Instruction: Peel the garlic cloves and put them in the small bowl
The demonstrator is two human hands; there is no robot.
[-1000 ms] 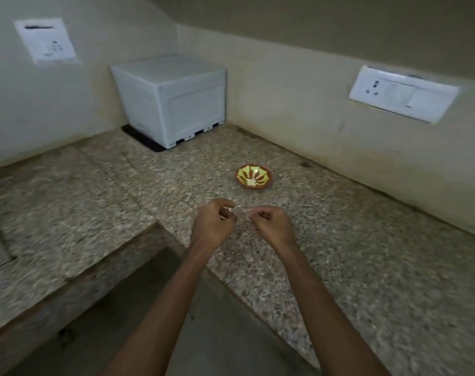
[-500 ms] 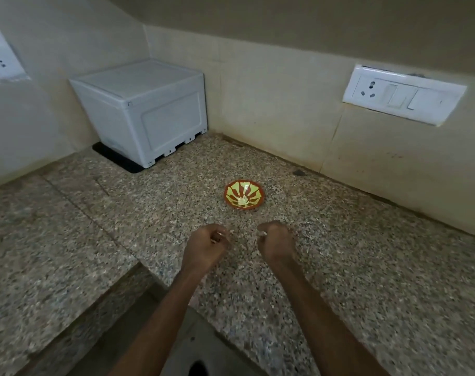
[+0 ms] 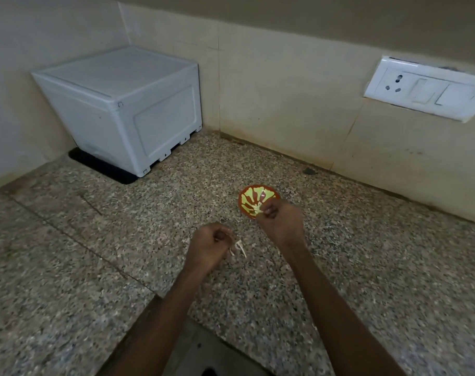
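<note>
The small bowl [image 3: 251,198], red-brown with a yellow-green pattern, sits on the speckled granite counter [image 3: 122,240]. My right hand [image 3: 281,221] reaches over the bowl's near edge, its fingertips pinched together on something small and pale, likely a garlic clove; pale cloves [image 3: 255,210] lie in the bowl just beside the fingers. My left hand [image 3: 210,246] is closed a short way in front of the bowl, with thin white strips of garlic peel [image 3: 237,248] hanging from its fingers. What else the left fist holds is hidden.
A white plastic box [image 3: 122,104] stands on a black mat in the back left corner. A white socket-and-switch plate [image 3: 426,89] is on the right wall. The counter edge cuts inward below my arms [image 3: 155,302], with a lower recess beneath.
My hands were together in front of the bowl, then parted. My right hand has moved forward over the bowl's rim; my left hand stayed back with peel in it. The view shifted closer.
</note>
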